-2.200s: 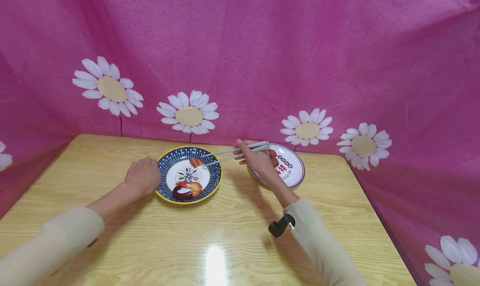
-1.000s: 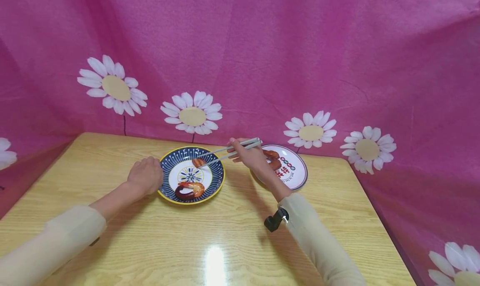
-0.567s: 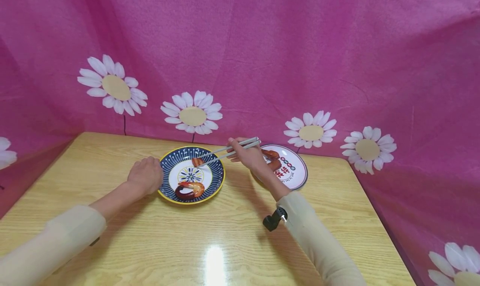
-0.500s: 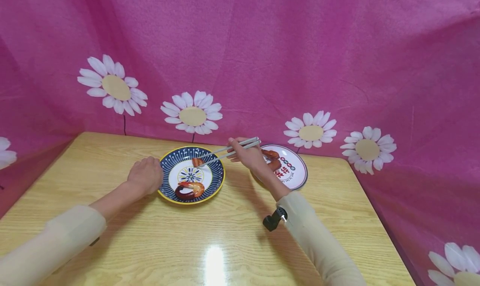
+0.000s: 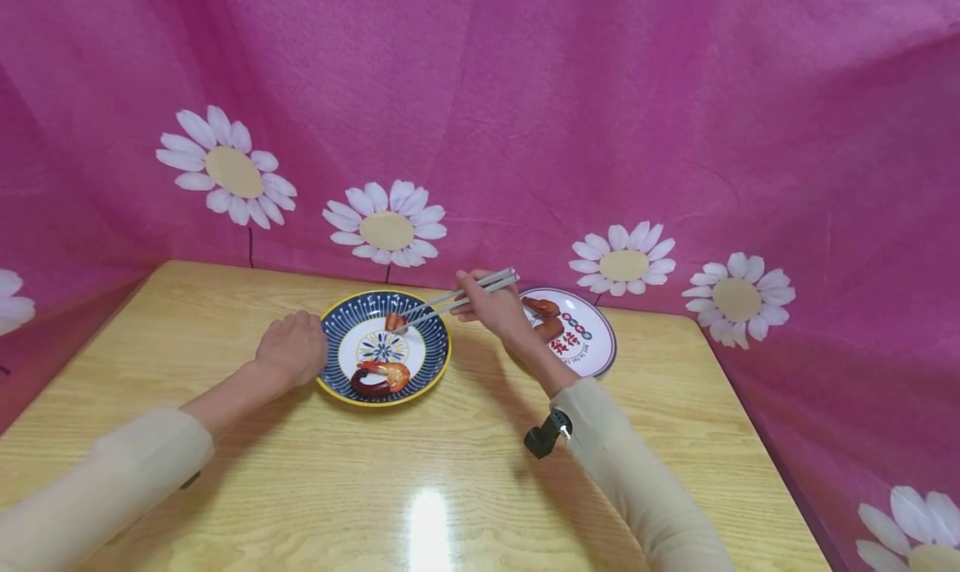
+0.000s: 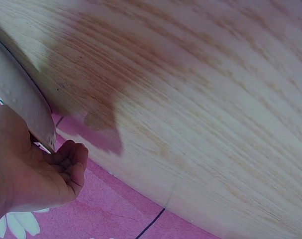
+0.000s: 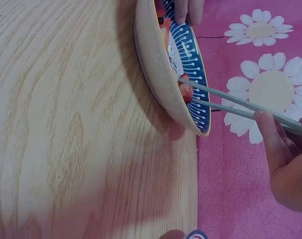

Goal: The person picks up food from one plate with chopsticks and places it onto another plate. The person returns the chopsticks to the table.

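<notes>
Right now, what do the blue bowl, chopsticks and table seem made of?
Blue bowl: probably glazed ceramic, glossy with a crisp pattern; melamine is possible.
Chopsticks: metal or plastic, smooth and pale grey; I can't tell which.
Table: wood or wood-look laminate, glossy, from the grain and bright glare.

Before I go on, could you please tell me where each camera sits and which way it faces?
Head: on the person's head, facing forward and down at the table, bowl and plate; left grip, right grip and sleeved arms show.
Left wrist: on that wrist, looking past the left grip at the bowl's outer side and the table; no right grip shows.
Right wrist: on that wrist, looking along the chopsticks into the bowl; right grip shows, with left fingers at top.
Shared: head and right wrist both show the chopsticks at a food piece.
</notes>
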Available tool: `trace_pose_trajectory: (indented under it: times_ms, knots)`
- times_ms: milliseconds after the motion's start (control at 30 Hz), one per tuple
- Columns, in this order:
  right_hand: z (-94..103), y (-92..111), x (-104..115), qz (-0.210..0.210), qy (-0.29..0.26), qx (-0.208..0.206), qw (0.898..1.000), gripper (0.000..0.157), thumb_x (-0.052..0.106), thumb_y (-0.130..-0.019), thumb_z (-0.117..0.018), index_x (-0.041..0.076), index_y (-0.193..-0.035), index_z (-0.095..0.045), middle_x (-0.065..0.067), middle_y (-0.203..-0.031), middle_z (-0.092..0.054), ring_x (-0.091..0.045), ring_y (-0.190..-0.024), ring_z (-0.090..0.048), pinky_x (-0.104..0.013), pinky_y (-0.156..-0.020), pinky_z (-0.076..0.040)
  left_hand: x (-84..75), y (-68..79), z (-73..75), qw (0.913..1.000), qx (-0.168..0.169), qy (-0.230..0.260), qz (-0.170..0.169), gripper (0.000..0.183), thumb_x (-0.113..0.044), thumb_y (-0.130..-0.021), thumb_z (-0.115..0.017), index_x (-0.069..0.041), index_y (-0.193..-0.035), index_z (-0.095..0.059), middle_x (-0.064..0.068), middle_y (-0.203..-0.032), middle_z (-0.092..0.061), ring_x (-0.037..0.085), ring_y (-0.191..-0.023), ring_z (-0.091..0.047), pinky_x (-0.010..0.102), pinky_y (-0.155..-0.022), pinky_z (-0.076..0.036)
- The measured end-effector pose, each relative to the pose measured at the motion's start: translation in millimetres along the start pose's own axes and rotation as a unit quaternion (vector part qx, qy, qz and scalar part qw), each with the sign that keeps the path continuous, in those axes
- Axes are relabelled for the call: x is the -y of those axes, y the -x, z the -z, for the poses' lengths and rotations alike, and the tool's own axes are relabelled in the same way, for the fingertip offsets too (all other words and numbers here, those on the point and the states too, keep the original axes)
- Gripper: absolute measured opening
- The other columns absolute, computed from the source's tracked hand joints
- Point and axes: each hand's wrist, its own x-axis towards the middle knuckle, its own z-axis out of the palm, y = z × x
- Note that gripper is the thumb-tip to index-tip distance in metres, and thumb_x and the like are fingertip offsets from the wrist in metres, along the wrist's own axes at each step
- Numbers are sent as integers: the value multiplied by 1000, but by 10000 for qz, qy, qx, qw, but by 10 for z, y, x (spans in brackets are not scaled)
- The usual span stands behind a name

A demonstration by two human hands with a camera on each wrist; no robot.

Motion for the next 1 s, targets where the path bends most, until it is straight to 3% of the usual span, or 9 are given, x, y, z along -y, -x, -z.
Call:
trace_pose_trajectory:
  times_ms: [367,600,833,1000]
  knots:
    - [-29,33,0,213,-187,-118,9995,36,21,-105,-51,-12,-95,-63,-25,-79,-69,-18,-57,-69,-35,-58,-58,2,-4,2,10000,34,33,-7,28,-7,-97,-38,18,-102,-50,21,-87,-48,39,-90,-53,51,-81,-45]
    - [-25,42,-15,353,-245,-130,9990,41,19,-106,-47,-20,-99,-58,-21,-72,-67,-15,-55,-68,-34,-60,-58,-13,2,32,10000,81,29,36,26,-6,-97,-38,16,-100,-50,20,-87,-48,39,-90,-53,51,-81,-45]
    - [-30,65,-2,434,-235,-140,9987,42,20,-106,-46,-20,-98,-59,-13,-68,-65,-14,-54,-68,-33,-59,-58,-18,5,35,9999,92,64,64,27,-7,-98,-38,16,-99,-50,20,-87,-48,39,-90,-53,51,-81,-44]
    - [-11,87,16,544,-356,-219,9976,41,21,-106,-47,-16,-94,-61,-16,-70,-66,-16,-55,-68,-34,-60,-58,-27,5,41,9999,94,48,71,26,-6,-97,-38,17,-101,-50,21,-88,-48,39,-91,-53,51,-81,-44]
